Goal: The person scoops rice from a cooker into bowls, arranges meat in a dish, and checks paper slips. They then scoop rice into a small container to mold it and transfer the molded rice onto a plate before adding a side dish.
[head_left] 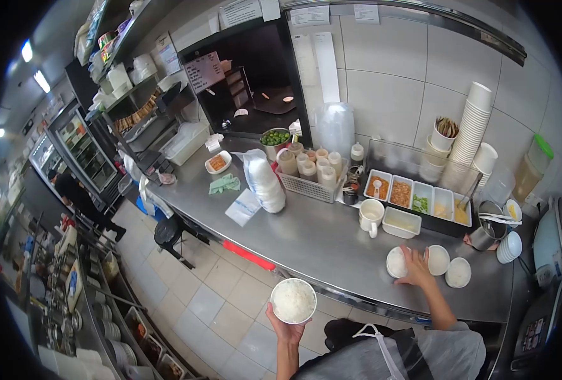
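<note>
A white bowl filled with cooked rice rests in my left hand, which cups it from below in front of the counter's edge. On the steel counter, my right hand has its thumb and fingers around the right side of another white rice bowl. Just right of that hand stand two more rice bowls, one behind and the other farther right. A cream mug and a clear-sided tub sit behind them.
Topping trays line the wall side, near tall stacked paper cups. Squeeze bottles fill a basket; a bagged stack of white containers stands left of it. A black stool is on the floor. Another person walks far left.
</note>
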Motion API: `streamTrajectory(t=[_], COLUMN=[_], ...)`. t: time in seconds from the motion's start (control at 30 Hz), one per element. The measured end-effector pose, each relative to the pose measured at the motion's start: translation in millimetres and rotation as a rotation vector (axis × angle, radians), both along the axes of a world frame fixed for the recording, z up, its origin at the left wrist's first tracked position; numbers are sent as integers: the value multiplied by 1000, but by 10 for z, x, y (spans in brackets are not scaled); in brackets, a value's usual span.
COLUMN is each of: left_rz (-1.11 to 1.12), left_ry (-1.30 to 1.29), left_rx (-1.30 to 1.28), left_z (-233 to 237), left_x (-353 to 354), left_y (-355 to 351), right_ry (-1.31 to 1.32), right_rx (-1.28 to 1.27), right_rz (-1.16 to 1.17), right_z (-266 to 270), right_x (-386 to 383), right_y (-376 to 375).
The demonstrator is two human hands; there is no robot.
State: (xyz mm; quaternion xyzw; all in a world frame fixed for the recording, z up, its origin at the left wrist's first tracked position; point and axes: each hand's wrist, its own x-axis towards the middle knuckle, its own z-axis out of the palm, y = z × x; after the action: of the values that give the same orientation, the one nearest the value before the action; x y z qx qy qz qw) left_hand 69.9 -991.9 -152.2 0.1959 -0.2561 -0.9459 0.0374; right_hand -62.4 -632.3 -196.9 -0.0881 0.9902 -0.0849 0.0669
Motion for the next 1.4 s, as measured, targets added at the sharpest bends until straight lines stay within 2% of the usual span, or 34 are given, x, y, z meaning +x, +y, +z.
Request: streamTrajectory(t=[0.03,0.13,0.27,0.37,0.57,0.73,0.87,0.97,1.13,1.27,1.37,1.4], left_rz=[3,2,-22,-22,-31,-29,-67,-138,-315,-437,-502,-516], left_ry=[12,34,58,50,-10,-22,32,37,51,76,83,64], left_rx=[7,16,-27,-77,-140,-129,-200,-265,-403,-491,-423,-393], left_z=[15,52,57,151,256,227,212,215,240,132,-22,-47], left_x=[-99,-452,-977,-1380,-2041,-2783,-3516,-4127,-5361,-6407,-7231,-7496], left_y=[-122,-498,-1079,-1571,-2524,-3252,-3993,-4606,-5530,-5946,-6063,-6033], right_ry=[71,6,213,219,86,85,157,178,112,88,112,146], right_rx=[12,15,-119,-234,-242,-281,-307,-338,-453,-529,-673,-617], right_rz=[18,-32,-17,-36,-86,-203,-314,-478,-702,-701,-589,-519], right_z=[-3,122,19,-24,85,62,1,-16,173,337,346,464], right_x=[29,33,-105,-369,-890,-1067,-1171,-1180,-1189,-1569,-2279,-2642], right_y=[-137,-722,-1585,-2190,-2984,-3461,-3794,-4158,-5114,-5984,-6438,-6599])
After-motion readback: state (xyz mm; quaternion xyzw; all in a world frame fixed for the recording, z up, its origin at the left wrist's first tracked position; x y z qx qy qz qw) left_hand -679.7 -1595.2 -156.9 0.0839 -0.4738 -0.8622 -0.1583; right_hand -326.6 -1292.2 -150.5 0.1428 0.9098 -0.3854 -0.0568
